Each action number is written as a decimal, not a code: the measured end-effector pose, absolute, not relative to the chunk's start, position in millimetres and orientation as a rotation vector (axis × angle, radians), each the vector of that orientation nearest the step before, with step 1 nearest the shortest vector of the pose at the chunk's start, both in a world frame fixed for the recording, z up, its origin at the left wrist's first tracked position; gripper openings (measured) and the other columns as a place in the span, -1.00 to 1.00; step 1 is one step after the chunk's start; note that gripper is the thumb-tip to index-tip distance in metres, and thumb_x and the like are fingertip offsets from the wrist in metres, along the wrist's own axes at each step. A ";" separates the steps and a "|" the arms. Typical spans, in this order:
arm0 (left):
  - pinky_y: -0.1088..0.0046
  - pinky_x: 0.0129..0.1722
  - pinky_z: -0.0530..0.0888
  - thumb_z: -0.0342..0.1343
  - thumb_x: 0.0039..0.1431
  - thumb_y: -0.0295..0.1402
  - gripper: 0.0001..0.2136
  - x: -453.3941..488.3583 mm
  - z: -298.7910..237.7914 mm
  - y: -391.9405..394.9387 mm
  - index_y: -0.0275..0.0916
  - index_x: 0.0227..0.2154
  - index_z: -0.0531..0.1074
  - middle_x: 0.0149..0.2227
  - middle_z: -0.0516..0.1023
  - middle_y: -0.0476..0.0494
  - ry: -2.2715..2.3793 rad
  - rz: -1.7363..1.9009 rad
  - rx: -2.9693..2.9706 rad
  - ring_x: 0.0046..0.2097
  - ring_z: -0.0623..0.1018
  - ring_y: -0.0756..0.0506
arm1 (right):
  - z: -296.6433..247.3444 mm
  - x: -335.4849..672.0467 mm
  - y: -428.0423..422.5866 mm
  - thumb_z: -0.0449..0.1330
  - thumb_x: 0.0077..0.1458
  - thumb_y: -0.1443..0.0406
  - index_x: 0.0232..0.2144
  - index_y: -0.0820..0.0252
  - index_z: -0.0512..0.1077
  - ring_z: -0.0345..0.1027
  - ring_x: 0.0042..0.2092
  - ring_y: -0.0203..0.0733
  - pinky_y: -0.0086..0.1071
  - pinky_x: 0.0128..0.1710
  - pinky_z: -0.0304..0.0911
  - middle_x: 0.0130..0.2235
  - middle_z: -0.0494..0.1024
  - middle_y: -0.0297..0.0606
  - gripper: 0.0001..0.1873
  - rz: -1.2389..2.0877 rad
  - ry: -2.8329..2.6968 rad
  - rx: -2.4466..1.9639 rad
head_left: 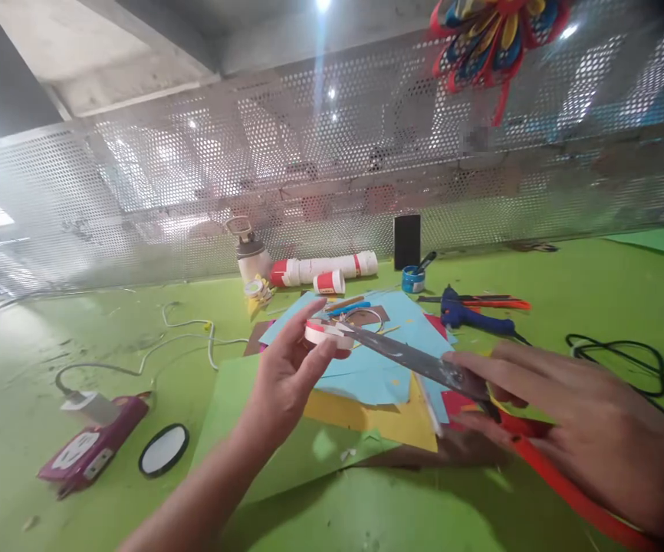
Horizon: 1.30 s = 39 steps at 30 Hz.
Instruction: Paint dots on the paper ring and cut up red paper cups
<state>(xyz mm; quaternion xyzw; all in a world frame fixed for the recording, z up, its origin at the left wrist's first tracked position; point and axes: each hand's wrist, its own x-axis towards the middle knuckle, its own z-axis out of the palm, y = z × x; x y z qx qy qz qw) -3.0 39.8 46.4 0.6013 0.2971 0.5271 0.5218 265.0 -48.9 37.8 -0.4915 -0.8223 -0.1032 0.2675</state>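
Observation:
Between the thumb and fingers of my left hand (pixel 283 383) is a small white and red ring-like piece (pixel 321 337), perhaps cut from a paper cup. My right hand (pixel 585 425) grips scissors (pixel 406 359) with dark, paint-flecked blades and red-orange handles. The blades reach left, and their tips meet the white piece. Whether they cut into it I cannot tell. Below and behind lie sheets of light blue paper (pixel 355 387), yellow paper (pixel 378 420) and green paper (pixel 234 414).
Behind stand a spray bottle (pixel 251 257), white tube (pixel 332 268), red-and-white paper cup (pixel 329 282), dark phone-like slab (pixel 406 241) and blue jar (pixel 413 279). A blue glue gun (pixel 475 318) lies right. A power strip (pixel 96 445) and round mirror-like disc (pixel 162 450) lie left.

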 end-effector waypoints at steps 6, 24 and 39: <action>0.24 0.04 0.49 0.35 0.05 -0.24 -0.44 -1.2 47.6 44.2 -0.25 0.12 0.40 -0.16 0.66 -0.19 0.678 1.148 1.153 -0.08 0.59 -0.15 | 32.6 260.9 -44.4 0.04 0.31 0.17 0.07 0.14 0.34 0.46 -0.33 -0.02 -0.18 -0.42 0.36 -0.25 0.53 -0.09 -0.66 -0.418 -2.239 -1.266; 0.30 -0.07 0.57 0.21 0.21 -0.20 -0.73 -4.7 37.4 51.9 -0.21 -0.11 0.41 -0.21 0.59 -0.09 0.747 1.200 1.427 -0.19 0.61 -0.09 | 33.4 262.8 -45.4 0.02 0.27 0.27 0.00 0.22 0.43 0.50 -0.31 0.10 -0.11 -0.46 0.37 -0.19 0.57 0.01 -0.68 -0.375 -2.225 -1.334; 0.23 -0.04 0.56 0.16 0.25 -0.20 -0.55 -6.1 31.7 54.7 -0.13 0.17 0.35 -0.19 0.60 -0.11 0.732 1.190 1.505 -0.17 0.60 -0.12 | 30.8 264.8 -44.4 -0.02 0.16 0.42 -0.01 0.33 0.45 0.51 -0.30 0.21 -0.02 -0.46 0.40 -0.23 0.57 0.12 -0.60 -0.443 -2.219 -1.334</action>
